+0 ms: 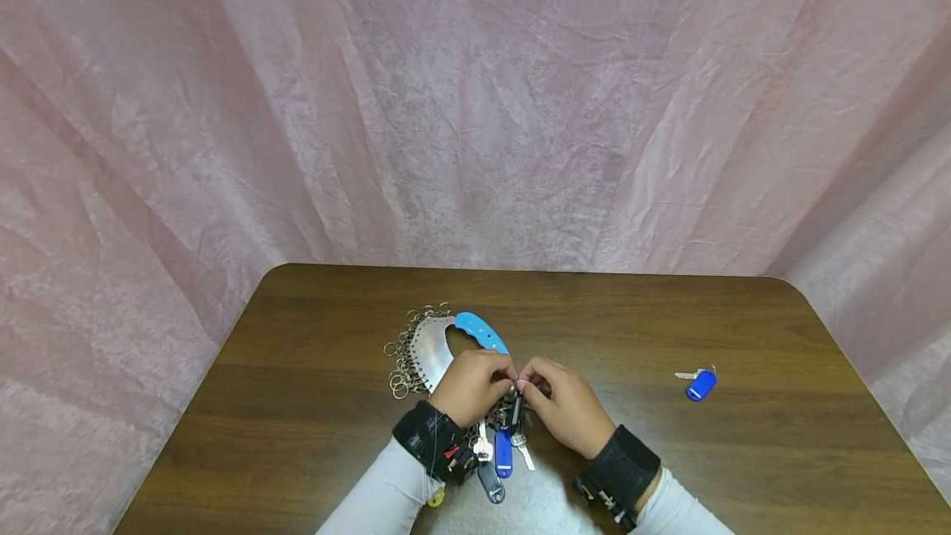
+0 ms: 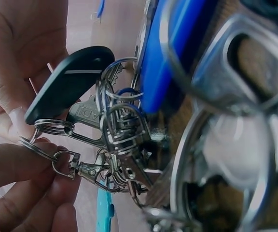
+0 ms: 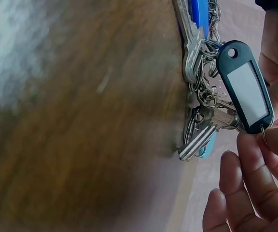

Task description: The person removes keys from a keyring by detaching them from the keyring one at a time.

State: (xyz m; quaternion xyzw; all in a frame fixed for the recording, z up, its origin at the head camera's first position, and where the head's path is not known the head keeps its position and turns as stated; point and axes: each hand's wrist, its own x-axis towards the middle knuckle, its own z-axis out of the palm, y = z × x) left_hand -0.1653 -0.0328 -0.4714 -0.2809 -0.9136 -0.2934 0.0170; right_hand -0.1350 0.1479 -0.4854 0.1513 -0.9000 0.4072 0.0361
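A curved metal key holder (image 1: 431, 349) with a light-blue handle (image 1: 479, 329) lies on the table, clips and rings along its outer edge. My left hand (image 1: 470, 386) reaches across it, fingertips pinching a split ring (image 2: 38, 149) joined to a swivel clasp (image 2: 74, 165). My right hand (image 1: 566, 407) meets it from the other side and pinches the same small ring. A black key tag (image 3: 245, 89) with a white label hangs beside the fingertips, with a key next to it. Below hang a blue tag (image 1: 503, 454), a grey tag (image 1: 491, 483) and keys (image 1: 483, 444).
A blue key tag (image 1: 701, 385) with a key (image 1: 687, 375) lies apart on the right of the brown wooden table (image 1: 334, 444). A yellow tag (image 1: 437, 498) shows partly behind the left forearm. A pink curtain (image 1: 475, 106) hangs behind the table.
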